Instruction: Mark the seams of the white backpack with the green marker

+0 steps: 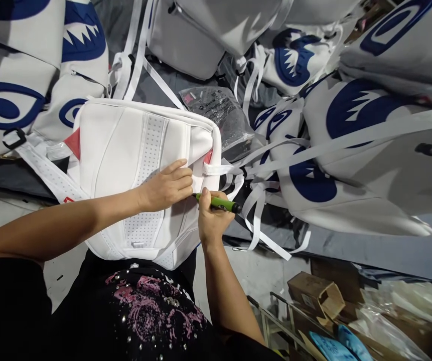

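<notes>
A white backpack (106,140) lies in front of my body with its padded back, a dotted strip down it, facing up. My left hand (166,186) rests on this panel, fingers curled together on the fabric beside a seam. A green pen-like tool (221,203) with a dark rear end is gripped in my right hand (212,215). Its tip meets the backpack close to my left fingertips, and my fingers partly hide that spot. Loose white straps (231,173) come off the backpack's right side, near a small red tab (207,156).
More white backpacks with dark blue eye and teeth patterns (12,105) are piled left and right on a grey table (370,248). A clear plastic bag (219,115) lies behind my work. Lower right are a cardboard box (315,296) and blue packets (332,346).
</notes>
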The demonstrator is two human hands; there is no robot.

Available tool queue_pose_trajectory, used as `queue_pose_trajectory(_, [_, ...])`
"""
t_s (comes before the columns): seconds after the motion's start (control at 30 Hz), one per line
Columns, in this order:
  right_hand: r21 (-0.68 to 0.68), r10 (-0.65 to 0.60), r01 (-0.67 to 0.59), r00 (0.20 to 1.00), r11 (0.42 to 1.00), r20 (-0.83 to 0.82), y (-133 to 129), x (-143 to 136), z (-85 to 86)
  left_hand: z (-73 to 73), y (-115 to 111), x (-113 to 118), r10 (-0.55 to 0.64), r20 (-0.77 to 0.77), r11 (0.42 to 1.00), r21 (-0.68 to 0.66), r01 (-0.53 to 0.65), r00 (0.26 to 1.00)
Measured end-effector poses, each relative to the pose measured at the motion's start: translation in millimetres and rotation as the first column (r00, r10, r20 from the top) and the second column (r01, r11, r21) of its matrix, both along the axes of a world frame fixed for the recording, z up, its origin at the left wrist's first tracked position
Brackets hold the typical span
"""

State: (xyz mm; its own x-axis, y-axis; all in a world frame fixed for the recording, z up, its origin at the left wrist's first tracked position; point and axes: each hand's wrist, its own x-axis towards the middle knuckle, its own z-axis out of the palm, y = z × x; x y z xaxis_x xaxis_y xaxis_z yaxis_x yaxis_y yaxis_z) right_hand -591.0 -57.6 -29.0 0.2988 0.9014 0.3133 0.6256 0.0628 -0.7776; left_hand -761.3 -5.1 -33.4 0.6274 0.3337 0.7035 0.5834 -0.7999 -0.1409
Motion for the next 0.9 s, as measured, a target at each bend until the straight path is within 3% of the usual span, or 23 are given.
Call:
queue_pose_trajectory(0.2, [-0.034, 0.009, -0.004, 0.989, 0.999, 0.145, 6.9, -0.1, 5.5, -0.3, 1.1, 0.7, 0.013, 0.0, 1.0, 0.001, -0.013, 1.0])
queue_pose_trajectory(0.6, [-0.155, 0.128, -0.107, 0.982, 0.982, 0.135, 22.3, 1.8, 18.4, -1.2, 0.9, 0.0, 0.005, 0.016, 1.0, 0.0, -0.005, 1.0])
queue_pose_trajectory(0.7, [-0.167, 0.084, -0.052, 0.979, 0.985, 0.188, 18.4, 8.3, 18.2, -0.4, 0.4, -0.7, 0.004, 0.008, 1.0, -0.007, -0.004, 1.0])
queue_pose_trajectory(0.77, [-0.138, 0.03, -0.014, 0.993, 0.99, 0.115, 10.9, 13.2, 17.4, -0.4, 0.0, -0.9, -0.011, 0.005, 1.0, -0.018, 0.011, 1.0])
queue_pose_trajectory(0.9, [-0.063, 0.041, -0.049, 0.992, 0.997, -0.121, -6.1, 13.2, 12.1, -1.3, -0.4, -0.3, -0.013, -0.006, 0.999, -0.051, 0.012, 1.0])
